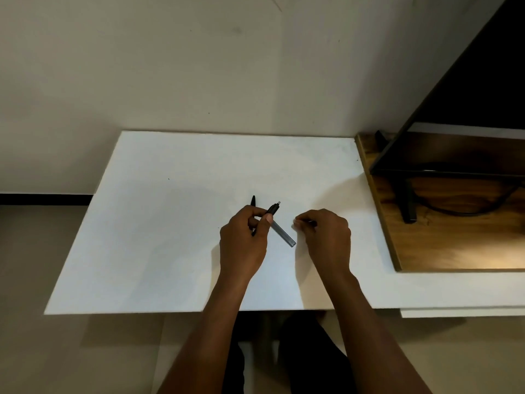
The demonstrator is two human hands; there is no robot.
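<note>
Beige wall (pixel 199 66), white table (pixel 142 223), wooden board (pixel 454 237)

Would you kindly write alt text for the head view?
A person's left hand grips a grey-barrelled pen and a black piece over a white table; beside it, the right hand seems to pinch a small dark part.

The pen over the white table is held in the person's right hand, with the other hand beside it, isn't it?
No: the head view shows the pen gripped by the left hand, not the right. The right hand is the one beside it, over the white table.
</note>
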